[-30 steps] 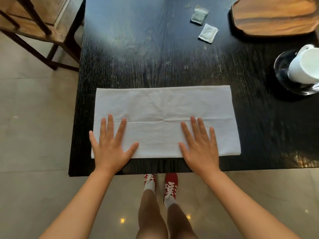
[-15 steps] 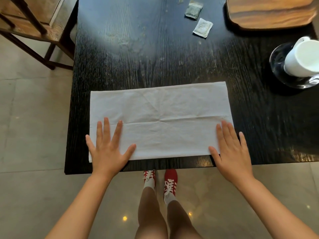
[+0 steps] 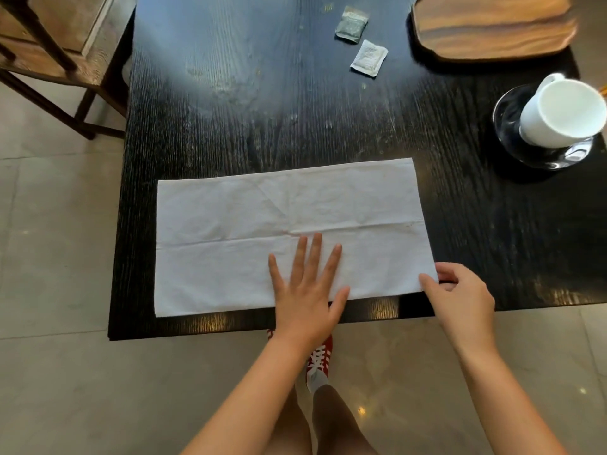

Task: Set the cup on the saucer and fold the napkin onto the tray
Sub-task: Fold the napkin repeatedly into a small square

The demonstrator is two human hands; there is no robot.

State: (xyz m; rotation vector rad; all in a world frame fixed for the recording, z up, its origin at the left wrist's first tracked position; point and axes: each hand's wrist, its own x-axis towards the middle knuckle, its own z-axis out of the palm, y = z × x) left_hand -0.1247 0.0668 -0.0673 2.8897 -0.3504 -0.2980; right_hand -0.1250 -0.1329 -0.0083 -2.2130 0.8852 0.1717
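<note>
A white napkin (image 3: 262, 218), folded into a long rectangle, lies flat near the front edge of the black table (image 3: 262, 110). My left hand (image 3: 307, 290) presses flat on the napkin's front middle, fingers straight and spread. My right hand (image 3: 460, 295) pinches the napkin's near right corner between thumb and fingers. A white cup (image 3: 558, 111) stands on a dark glass saucer (image 3: 507, 126) at the right edge. The wooden tray (image 3: 489, 27) lies at the far right.
Two small sachets lie on the far part of the table, a dark one (image 3: 351, 24) and a pale one (image 3: 368, 58). A wooden chair (image 3: 62, 54) stands left of the table. My legs and red shoes (image 3: 320, 359) show below the front edge.
My left hand slid right from the napkin's left end to its front middle. My right hand moved to the near right corner and took hold of it.
</note>
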